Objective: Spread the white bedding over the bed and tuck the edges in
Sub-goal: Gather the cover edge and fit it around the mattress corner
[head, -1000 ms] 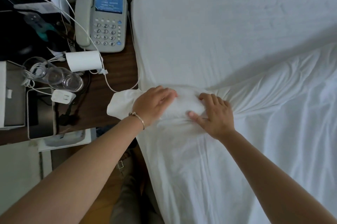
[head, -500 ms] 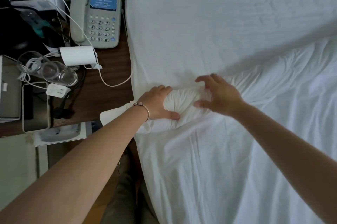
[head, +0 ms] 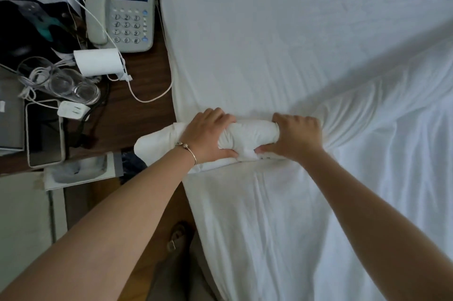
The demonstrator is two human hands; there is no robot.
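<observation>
Both hands now clench a bunched roll of white bedding (head: 250, 137) at the bed's (head: 269, 31) nine o'clock edge: left hand (head: 208, 139) gripping one end, right hand (head: 295, 137) the other. At ten o'clock, a dark nightstand (head: 147, 114) carries a telephone (head: 122, 14), glasses (head: 71, 86) and cables.

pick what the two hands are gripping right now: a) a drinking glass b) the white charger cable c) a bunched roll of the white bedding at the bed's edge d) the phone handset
c: the left hand and right hand both curl round a bunched roll of white bedding at the edge of the bed; the phone, glasses and charger cable lie untouched on the nightstand.
</observation>
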